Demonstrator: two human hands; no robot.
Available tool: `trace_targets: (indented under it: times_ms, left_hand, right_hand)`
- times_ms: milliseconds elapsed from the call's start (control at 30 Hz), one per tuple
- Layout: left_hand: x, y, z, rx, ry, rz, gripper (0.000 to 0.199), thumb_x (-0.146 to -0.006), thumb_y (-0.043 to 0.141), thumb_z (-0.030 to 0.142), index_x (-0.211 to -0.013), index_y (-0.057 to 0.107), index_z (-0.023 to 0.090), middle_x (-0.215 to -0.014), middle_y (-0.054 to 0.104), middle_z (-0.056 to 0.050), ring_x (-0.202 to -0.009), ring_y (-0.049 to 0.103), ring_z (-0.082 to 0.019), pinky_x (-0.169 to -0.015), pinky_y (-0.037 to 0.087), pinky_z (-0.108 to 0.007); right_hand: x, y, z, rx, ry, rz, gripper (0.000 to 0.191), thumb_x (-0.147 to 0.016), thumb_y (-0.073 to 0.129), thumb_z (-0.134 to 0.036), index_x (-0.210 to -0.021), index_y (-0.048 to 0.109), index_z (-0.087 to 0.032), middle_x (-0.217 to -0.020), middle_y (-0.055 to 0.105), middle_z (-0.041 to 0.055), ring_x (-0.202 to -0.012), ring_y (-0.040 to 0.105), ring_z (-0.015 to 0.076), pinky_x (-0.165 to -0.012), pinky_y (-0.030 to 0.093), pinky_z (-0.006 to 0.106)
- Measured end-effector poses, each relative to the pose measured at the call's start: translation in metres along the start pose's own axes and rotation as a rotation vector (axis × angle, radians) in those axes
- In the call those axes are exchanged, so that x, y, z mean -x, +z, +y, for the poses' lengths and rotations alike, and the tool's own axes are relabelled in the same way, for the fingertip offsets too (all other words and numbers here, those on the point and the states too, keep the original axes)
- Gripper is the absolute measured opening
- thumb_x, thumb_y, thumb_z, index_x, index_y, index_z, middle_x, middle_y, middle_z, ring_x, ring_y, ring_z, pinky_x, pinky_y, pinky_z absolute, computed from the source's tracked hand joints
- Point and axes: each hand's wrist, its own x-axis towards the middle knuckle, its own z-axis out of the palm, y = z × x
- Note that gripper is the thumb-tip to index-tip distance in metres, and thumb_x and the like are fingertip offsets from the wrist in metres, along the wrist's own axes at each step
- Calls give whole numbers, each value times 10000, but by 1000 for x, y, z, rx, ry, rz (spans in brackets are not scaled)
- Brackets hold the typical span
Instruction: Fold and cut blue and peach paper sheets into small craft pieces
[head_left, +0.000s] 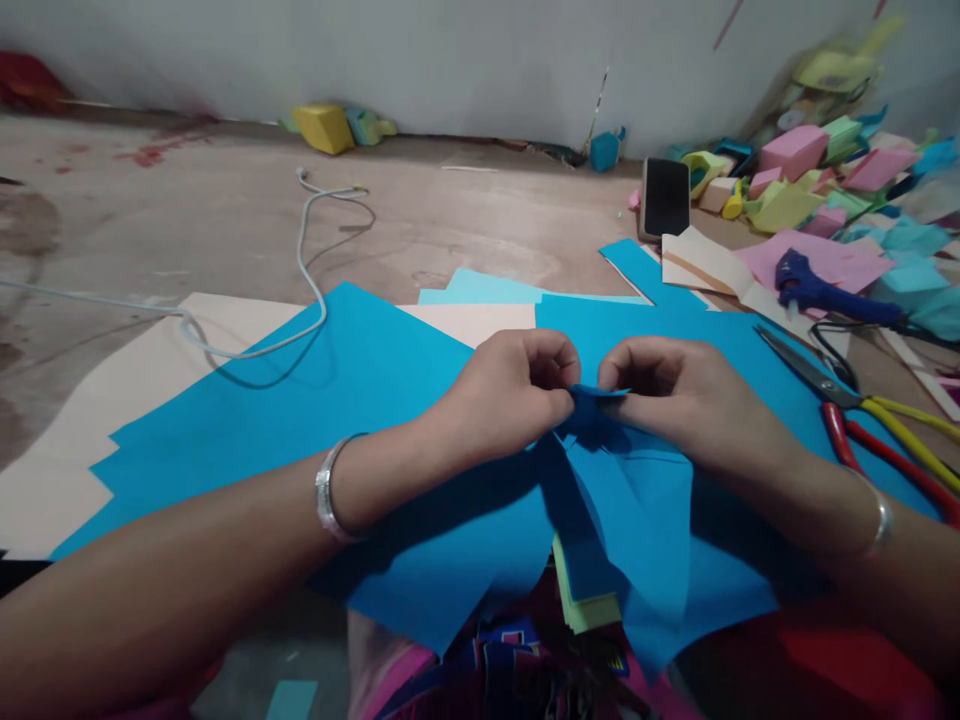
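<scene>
My left hand (517, 390) and my right hand (675, 390) are close together, thumbs and bent fingers pinching a small folded piece of blue paper (601, 392) between them. Its lower part lies in shadow, and the fingers cover its ends. Under my wrists spread large blue paper sheets (300, 390), some with zigzag-cut edges. Below the hands, a creased blue sheet (652, 540) hangs toward my lap. A stack of narrow green and blue paper strips (589, 610) sticks out beneath it.
Scissors (825, 385) with red and yellow handles near them lie right of my right hand. Behind are a blue glue gun (832, 290), a phone (666, 198) and a heap of folded paper shapes (802, 160). A white cable (304, 240) crosses the left sheets.
</scene>
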Motion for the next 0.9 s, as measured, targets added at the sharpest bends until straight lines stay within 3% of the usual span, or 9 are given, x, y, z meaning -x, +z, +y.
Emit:
trace_targets:
  times_ms: [167,300,467,600,900]
  left_hand:
    - [1,0,0,-87,8,12,154,-619,548,18,-666,606,153,-595,593,27,-543,510,-99,-491,369,-222]
    - [2,0,1,-208,55,42,175,-610,539,6,-662,631,145,-612,619,18,-570,537,-105,-496,364,-219]
    - [6,2,1,-328,145,70,180,-631,536,17,-684,652,144,-628,632,22,-581,542,-103,-518,374,-219]
    - [11,4,4,-431,230,105,180,-659,529,22,-686,653,150,-654,647,19,-610,552,-107,-565,406,-227]
    - [17,9,7,-539,274,122,181,-688,525,50,-702,652,178,-683,670,19,-643,589,-124,-611,438,-242]
  right_hand:
    - [-1,0,0,58,-69,-8,147,-653,560,-83,-662,641,-205,-664,635,-9,-615,585,139,-537,462,255]
    - [-3,-7,-1,162,-140,-109,192,-675,548,-79,-710,676,-217,-737,688,-4,-667,628,152,-585,501,261]
    - [-4,-22,-3,262,-96,-214,116,-809,637,-250,-847,742,-220,-853,729,21,-755,659,179,-643,516,277]
    - [-5,-20,-4,247,-30,-200,208,-828,676,-410,-805,723,-209,-737,686,12,-648,599,150,-539,445,250]
    - [-2,-17,-6,453,-144,-259,253,-889,587,-366,-724,707,-216,-653,659,0,-599,557,146,-529,368,273]
